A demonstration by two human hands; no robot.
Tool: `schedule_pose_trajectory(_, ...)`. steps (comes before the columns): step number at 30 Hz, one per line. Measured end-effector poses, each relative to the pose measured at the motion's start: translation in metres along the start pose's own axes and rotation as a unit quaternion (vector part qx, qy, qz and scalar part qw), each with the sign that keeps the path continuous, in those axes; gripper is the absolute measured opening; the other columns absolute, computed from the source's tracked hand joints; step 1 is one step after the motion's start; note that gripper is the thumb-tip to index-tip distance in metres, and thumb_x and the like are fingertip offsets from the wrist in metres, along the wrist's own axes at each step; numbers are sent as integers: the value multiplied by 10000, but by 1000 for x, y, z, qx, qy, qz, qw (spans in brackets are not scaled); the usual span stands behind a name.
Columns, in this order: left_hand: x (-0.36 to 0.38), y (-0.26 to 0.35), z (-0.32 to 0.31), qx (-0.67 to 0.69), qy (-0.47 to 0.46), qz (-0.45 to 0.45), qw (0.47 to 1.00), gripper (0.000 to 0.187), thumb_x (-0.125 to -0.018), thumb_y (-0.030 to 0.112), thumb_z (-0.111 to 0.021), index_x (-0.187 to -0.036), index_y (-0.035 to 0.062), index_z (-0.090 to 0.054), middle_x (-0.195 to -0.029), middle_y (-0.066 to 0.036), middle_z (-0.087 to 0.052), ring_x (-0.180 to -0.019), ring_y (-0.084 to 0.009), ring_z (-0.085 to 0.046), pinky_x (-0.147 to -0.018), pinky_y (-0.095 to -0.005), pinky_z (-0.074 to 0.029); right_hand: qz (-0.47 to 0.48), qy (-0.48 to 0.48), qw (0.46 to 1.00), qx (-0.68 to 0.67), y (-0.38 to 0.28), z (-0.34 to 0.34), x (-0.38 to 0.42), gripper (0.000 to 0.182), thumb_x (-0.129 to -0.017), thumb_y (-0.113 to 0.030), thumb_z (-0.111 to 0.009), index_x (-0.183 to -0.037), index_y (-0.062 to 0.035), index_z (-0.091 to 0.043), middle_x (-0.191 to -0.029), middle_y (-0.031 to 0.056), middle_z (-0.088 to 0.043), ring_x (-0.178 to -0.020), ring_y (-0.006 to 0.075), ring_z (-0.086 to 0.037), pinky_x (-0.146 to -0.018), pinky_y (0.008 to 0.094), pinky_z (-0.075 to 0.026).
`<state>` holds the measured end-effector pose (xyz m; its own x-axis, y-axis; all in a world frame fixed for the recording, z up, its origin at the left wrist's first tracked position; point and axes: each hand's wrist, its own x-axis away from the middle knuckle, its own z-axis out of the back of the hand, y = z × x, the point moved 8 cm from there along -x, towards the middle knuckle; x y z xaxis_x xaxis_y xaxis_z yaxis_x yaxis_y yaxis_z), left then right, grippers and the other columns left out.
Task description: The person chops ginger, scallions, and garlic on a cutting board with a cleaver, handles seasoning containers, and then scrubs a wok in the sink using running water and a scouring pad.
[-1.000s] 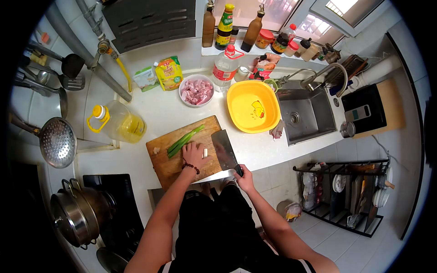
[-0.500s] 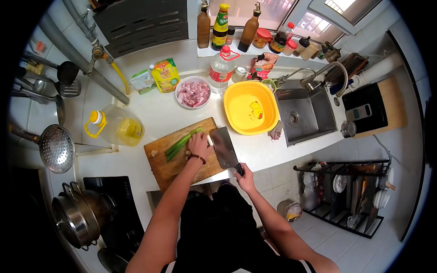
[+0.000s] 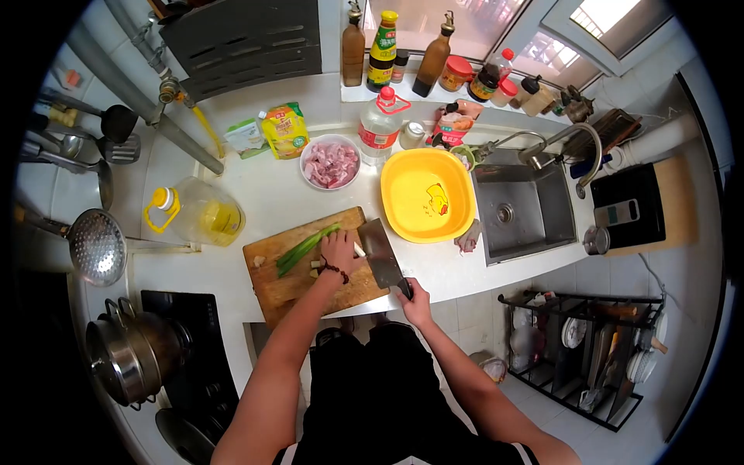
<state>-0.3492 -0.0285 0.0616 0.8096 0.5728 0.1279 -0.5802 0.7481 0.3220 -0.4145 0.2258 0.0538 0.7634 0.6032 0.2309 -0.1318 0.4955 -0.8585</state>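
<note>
Scallions (image 3: 306, 250), long and green, lie slantwise on the wooden cutting board (image 3: 273, 291), toward its far side; small pale pieces (image 3: 315, 268) sit near them, close by the wrist of the left hand (image 3: 337, 249). That hand rests low over the board beside the green stalks, fingers bent, at a white stalk piece (image 3: 359, 249) that shows by its fingertips; whether it grips the piece or only presses on it, I cannot tell. A dark beaded bracelet (image 3: 335, 272) circles the wrist; the right hand (image 3: 416, 304) is closed around the dark handle of the cleaver (image 3: 378, 252), whose broad blade lies over the board's right edge, near the white piece.

Beyond the board stands a white bowl (image 3: 331, 187) of raw cut meat (image 3: 332, 163); to its right is a yellow basin (image 3: 397, 190), then the steel sink (image 3: 527, 246); a clear bottle (image 3: 379, 132) with a red cap stands behind, between bowl and basin; left of the board sits a jug of oil (image 3: 208, 213), and nearer the person, a steel pot (image 3: 120, 363) is on the black stove (image 3: 194, 325).
</note>
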Motion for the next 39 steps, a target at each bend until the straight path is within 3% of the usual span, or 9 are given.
schedule_pose_trajectory(2, 26, 6, 8, -7, 77, -16, 997, 740, -672, 444, -879, -1200, 13, -593, -1138, -157, -620, -1104, -346, -589, -992, -490, -429, 27, 9, 1000, 12, -2, 8, -1, 313, -869, -115, -740, -1146, -30, -622, -762, 104, -667, -653, 165, -603, -635, 339, -500)
schedule_pose_trajectory(6, 81, -2, -32, 71, 44, 95, 992, 790, -685, 469, -876, -1236, -11, -575, -1131, -181, -615, -1074, -364, -604, -916, -485, -492, 13, -18, 999, 41, -17, 17, -1, 300, -897, -150, -713, -1151, -23, -616, -801, 163, -673, -679, 251, -655, -653, 369, -513)
schedule_pose_trajectory(8, 97, -7, -53, 83, 20, 144, 986, 798, -662, 420, -890, -1275, 32, -556, -1180, -185, -600, -1048, -388, -607, -881, -491, -517, 33, -52, 995, 75, -33, 15, -3, 247, -905, -134, -678, -1105, -17, -592, -898, 248, -683, -845, 453, -671, -728, 471, -533)
schedule_pose_trajectory(11, 99, 3, -37, 89, 6, 131, 987, 754, -715, 356, -892, -1296, 28, -540, -1183, -195, -562, -1065, -373, -608, -838, -460, -545, 84, -79, 988, 104, -46, 9, -9, 187, -903, -98, -649, -1042, -16, -556, -879, 257, -673, -844, 479, -654, -728, 508, -520)
schedule_pose_trajectory(13, 102, -1, -42, 108, 0, 105, 989, 628, -723, 278, -885, -1223, 42, -587, -1201, -185, -545, -1054, -383, -605, -852, -464, -543, 94, -90, 985, 115, -49, 2, -16, 165, -897, -93, -631, -991, -21, -516, -853, 253, -671, -835, 486, -655, -740, 535, -509)
schedule_pose_trajectory(15, 102, -6, -62, 133, 32, -4, 991, 480, -745, 228, -855, -1115, 26, -626, -1178, -159, -560, -1051, -376, -603, -839, -470, -546, 14, -134, 982, 133, -37, -9, -21, 207, -893, -115, -609, -1073, -16, -584, -818, 268, -658, -808, 490, -656, -738, 529, -516)
schedule_pose_trajectory(21, 94, -3, -69, 132, 89, 68, 985, 266, -793, 141, -784, -990, 42, -636, -1015, -115, -595, -1003, -339, -607, -769, -440, -544, 65, -189, 955, 219, -39, -34, -33, 380, -908, -169, -599, -1271, -63, -641, -932, 293, -698, -870, 479, -672, -819, 555, -550)
schedule_pose_trajectory(24, 97, 28, -17, 103, 180, 9, 978, 206, -794, 116, -753, -945, 53, -628, -961, -120, -585, -959, -341, -605, -753, -432, -535, 58, -163, 962, 209, -44, -34, -31, 337, -912, -169, -595, -1221, -53, -662, -905, 291, -699, -855, 470, -680, -821, 552, -555)
schedule_pose_trajectory(39, 70, 12, -41, 245, 106, -140, 953, 172, -684, 32, -743, -836, 11, -663, -879, -144, -612, -875, -350, -620, -771, -437, -534, -2, -128, 954, 270, -61, -55, 15, 311, -920, -182, -618, -1195, -37, -629, -831, 261, -697, -797, 451, -689, -734, 546, -574)
